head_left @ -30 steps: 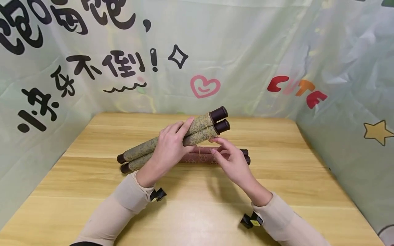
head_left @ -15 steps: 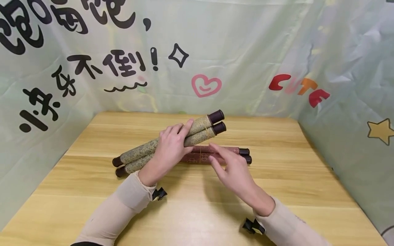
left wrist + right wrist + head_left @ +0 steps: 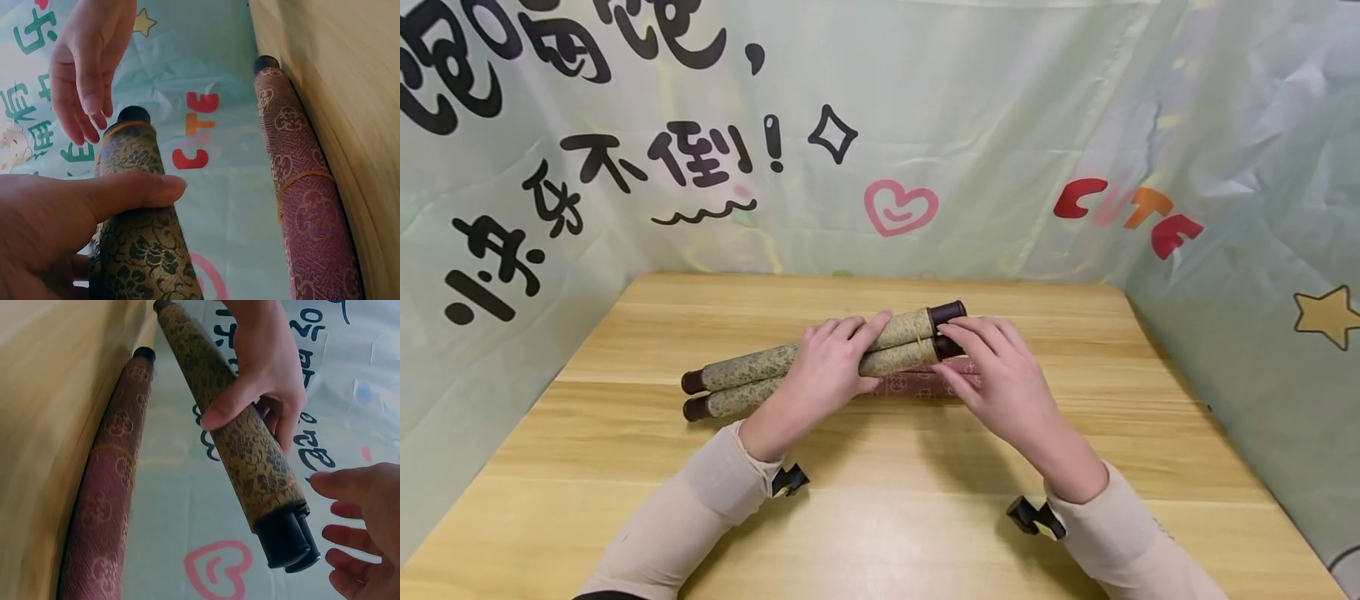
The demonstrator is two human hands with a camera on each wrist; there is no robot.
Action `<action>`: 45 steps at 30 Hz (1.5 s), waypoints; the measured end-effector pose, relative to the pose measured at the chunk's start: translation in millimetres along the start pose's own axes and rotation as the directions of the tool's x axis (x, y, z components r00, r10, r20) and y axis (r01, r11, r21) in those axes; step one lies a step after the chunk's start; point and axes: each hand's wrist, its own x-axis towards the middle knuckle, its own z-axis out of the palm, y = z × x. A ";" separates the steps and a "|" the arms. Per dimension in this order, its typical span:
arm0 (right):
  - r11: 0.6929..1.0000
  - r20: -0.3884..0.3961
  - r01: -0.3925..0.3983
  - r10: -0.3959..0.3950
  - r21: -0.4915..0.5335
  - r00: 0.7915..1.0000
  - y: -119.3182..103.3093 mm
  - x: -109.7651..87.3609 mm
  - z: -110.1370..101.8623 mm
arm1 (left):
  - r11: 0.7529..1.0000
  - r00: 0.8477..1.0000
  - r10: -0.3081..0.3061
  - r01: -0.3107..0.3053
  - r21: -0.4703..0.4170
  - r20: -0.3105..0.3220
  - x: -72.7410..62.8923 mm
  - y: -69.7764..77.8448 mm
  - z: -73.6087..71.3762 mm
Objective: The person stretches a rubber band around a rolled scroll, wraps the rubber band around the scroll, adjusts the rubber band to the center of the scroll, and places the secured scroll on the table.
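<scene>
A double-rolled scroll (image 3: 748,367) in green-gold floral brocade, with dark end knobs, is held slantwise above the table by my left hand (image 3: 823,375). The left wrist view shows the thumb laid across this scroll (image 3: 147,250). A thin rubber band (image 3: 279,495) circles it close to the right-hand knobs. My right hand (image 3: 1011,383) hovers at those knobs, fingers loosely bent; in the right wrist view its fingertips (image 3: 337,534) are apart from the scroll. Behind and below lies a maroon patterned scroll (image 3: 917,385), banded at its middle, partly hidden by the hands and the green scroll.
Both scrolls are over a light wood table (image 3: 880,517). A pale green printed curtain (image 3: 1000,150) stands along its back and sides. Small black wrist cameras (image 3: 1036,518) sit at the cuffs.
The green scroll's right end has dipped and shifted right. My right hand has left the spot under the band, drawn back, then come up to the right-hand knobs. The left hand keeps its grip.
</scene>
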 end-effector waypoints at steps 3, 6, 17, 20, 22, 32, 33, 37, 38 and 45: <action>0.998 0.056 0.054 -0.052 -0.029 0.997 5.2 0.4 -1.6 | 1.000 1.000 0.009 -0.009 0.002 0.030 0.1 1.4 0.7; 0.993 0.113 0.102 -0.096 -0.052 0.989 9.8 0.2 -2.8 | 1.000 0.998 0.016 -0.016 0.000 0.064 0.2 2.9 1.2; 0.973 0.275 0.168 -0.121 -0.157 0.954 17.8 -3.0 -3.4 | 0.996 0.993 0.084 -0.083 -0.015 0.085 -3.0 5.9 4.6; 0.969 0.307 0.170 -0.110 -0.177 0.945 19.4 -4.0 -2.7 | 0.994 0.990 0.106 -0.104 -0.032 0.088 -3.6 6.7 5.3; 0.970 0.336 0.166 -0.099 -0.179 0.937 19.9 -4.9 -2.2 | 0.992 0.988 0.126 -0.123 -0.042 0.088 -3.8 6.7 6.8; 0.959 0.400 0.217 -0.128 -0.185 0.907 18.4 -7.5 7.0 | 0.979 0.978 0.189 -0.180 -0.097 0.092 -5.0 10.2 11.0; 0.954 0.400 0.230 -0.139 -0.190 0.906 17.5 -7.8 8.5 | 0.977 0.976 0.198 -0.189 -0.100 0.094 -5.4 11.2 11.4; 0.933 0.405 0.280 -0.173 -0.224 0.898 11.8 -10.0 14.6 | 0.969 0.965 0.235 -0.223 -0.110 0.115 -5.7 15.3 13.6; 0.930 0.407 0.285 -0.173 -0.232 0.897 10.5 -10.7 16.3 | 0.968 0.963 0.239 -0.226 -0.109 0.124 -5.6 15.9 13.9; 0.954 0.444 0.204 -0.088 -0.220 0.892 8.7 -11.3 19.6 | 0.974 0.960 0.223 -0.215 -0.066 0.168 -4.5 12.2 13.8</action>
